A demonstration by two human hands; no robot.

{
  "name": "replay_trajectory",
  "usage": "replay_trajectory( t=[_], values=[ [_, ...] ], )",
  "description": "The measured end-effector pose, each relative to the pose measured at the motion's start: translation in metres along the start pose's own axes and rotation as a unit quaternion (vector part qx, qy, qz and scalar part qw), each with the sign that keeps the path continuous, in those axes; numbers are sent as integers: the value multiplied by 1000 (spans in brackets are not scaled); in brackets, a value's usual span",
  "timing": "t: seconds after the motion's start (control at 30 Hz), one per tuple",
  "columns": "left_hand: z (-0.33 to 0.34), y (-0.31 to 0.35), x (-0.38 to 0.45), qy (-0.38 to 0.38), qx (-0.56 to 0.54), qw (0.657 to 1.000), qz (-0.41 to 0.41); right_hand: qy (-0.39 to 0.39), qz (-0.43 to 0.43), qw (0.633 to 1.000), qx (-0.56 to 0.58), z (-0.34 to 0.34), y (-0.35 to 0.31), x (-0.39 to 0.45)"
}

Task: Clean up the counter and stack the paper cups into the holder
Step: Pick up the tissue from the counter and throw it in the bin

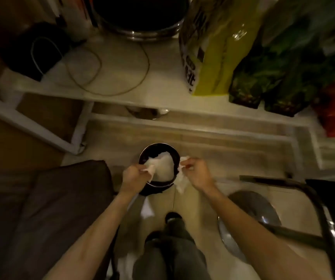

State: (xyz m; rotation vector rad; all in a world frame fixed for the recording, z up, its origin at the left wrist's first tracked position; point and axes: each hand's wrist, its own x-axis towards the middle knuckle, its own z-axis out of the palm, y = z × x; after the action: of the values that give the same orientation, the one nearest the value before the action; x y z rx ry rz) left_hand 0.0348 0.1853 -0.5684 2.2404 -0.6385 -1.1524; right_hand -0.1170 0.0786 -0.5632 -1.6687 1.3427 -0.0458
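Head view, looking straight down: small round black waste bin on the tiled floor, near and centre, already stuffed with crumpled white paper. Left hand closed on a wad of white tissue at the bin's left rim; right hand pinched on another piece of tissue, just outside the right rim, its tail hanging down the bin's side. Clean-up step seemingly in hand, rubbish going into the bin; no paper cups or holder anywhere in view, so stacking judged not yet begun. Next move likely calls for bringing the right piece in over the rim, letting both go, perhaps pressing down, given how full the bin looks; spill over the edge a risk. Scrap of white paper on the floor, near side of the bin, probably to be picked up too. Room tight: dark cushioned seat close on the left, chrome chair frame on the right, white shelf edge overhanging on the far side with a yellow bag, green packets and a looped cable. Open floor only between the bin and the person's feet
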Motion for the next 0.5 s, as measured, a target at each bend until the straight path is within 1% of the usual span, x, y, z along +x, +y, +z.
replay_trajectory(
  t=[0.07,0.13,0.2,0.27,0.3,0.4,0.5],
  values=[
    [25,-31,28,5,-7,1000,-13,-2,6,1000,-17,30,31,25],
    [46,-55,58,-8,-15,1000,-11,-9,5,1000,-22,57,56,52],
    [67,-78,88,-29,-51,998,-22,-18,8,1000,-12,80,76,81],
    [87,-99,119,-31,-94,995,-11,-33,1,999,-15,101,94,109],
    [96,-104,131,-37,-95,995,-7,-45,-2,999,-25,111,100,122],
    [114,-115,160,-79,-28,996,3,-88,-5,995,-46,132,117,150],
    [121,-124,180,-136,-9,991,1,-142,-3,989,-46,138,127,169]
  ],
)
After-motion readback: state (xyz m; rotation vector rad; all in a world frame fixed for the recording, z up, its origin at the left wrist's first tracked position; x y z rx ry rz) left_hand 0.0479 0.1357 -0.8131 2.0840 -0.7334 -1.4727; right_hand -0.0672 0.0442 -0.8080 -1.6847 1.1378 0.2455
